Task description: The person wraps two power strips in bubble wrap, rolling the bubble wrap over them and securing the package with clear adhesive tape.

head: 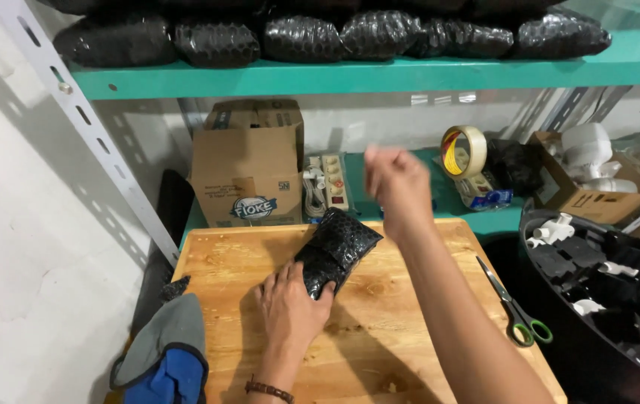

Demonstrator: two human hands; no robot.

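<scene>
Storage corner w/ white wall at left and a green metal shelf rack (380,75); top shelf carries a row of black bubble-wrapped bundles (320,34). Below it a light wooden bench (380,329) takes up the middle.

On the bench, centre-left, lies a small parcel wrapped in black bubble wrap (335,251), set diagonally. Left hand (288,308) rests on its lower end, palm down, fingers spread and pressing the wrap flat; beaded bracelet (268,390) on that wrist. Right hand (397,187) is raised above the parcel's upper end, apart from it, fingers curled in a loose fist; blurred, so can't tell if it pinches anything.

Green-handled scissors (514,303) lie at the bench's right edge, near the right forearm. Grey and blue cloth (167,352) hangs off the bench's left corner.

Behind the bench, on the lower shelf: brown cardboard box (249,168), white power strip in clear packaging (327,187), roll of clear packing tape (463,152). Far right, a black round tub (597,299) holds white plastic parts and black wrapped pieces.
</scene>
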